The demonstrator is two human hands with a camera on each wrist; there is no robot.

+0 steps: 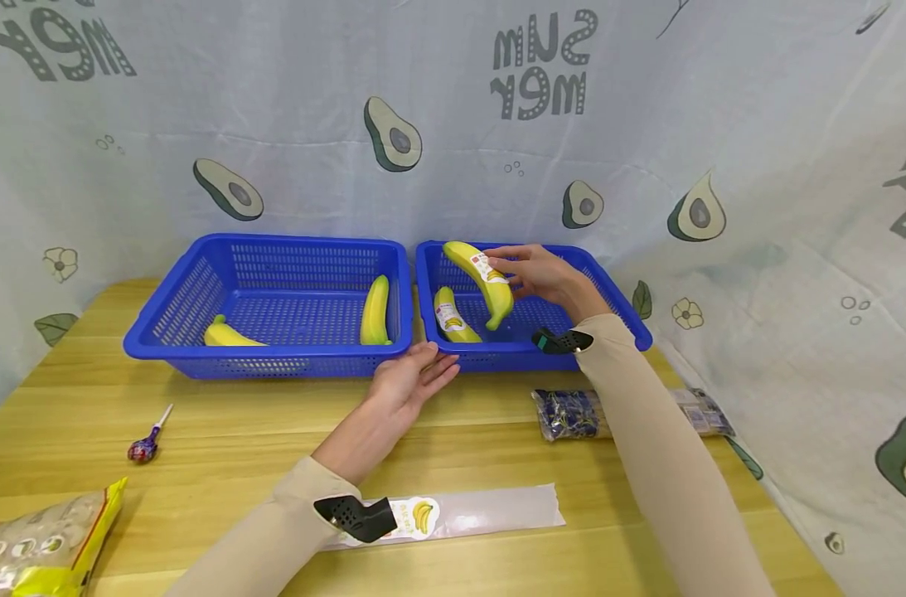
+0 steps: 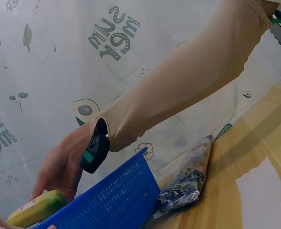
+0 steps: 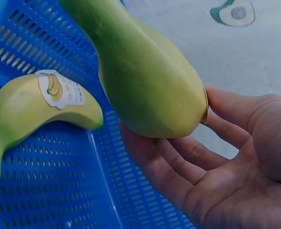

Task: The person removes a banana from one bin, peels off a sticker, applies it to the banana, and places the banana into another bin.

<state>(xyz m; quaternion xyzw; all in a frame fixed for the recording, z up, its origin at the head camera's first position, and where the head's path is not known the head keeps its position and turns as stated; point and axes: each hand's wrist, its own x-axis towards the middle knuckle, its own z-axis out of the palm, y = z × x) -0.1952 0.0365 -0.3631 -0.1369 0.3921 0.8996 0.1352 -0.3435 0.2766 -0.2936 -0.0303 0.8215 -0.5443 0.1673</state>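
Note:
In the head view the right hand (image 1: 542,274) grips a yellow banana with a white label (image 1: 482,274) above the right blue basket (image 1: 467,358). A second labelled banana (image 1: 453,317) lies inside that basket at its left end. The left hand (image 1: 404,385) touches the front rim near where the two baskets meet, its fingers extended and holding nothing. In the right wrist view the fingers of the right hand (image 3: 202,162) curl round the held banana (image 3: 150,81), with the labelled banana (image 3: 40,105) lower in the basket.
The left blue basket (image 1: 273,361) holds two bananas, one at its left front (image 1: 229,334), one at its right (image 1: 375,311). On the wooden table lie a sticker strip (image 1: 490,512), a wrapped lollipop (image 1: 142,448), a plastic bag (image 1: 42,539) and a dark packet (image 1: 568,413).

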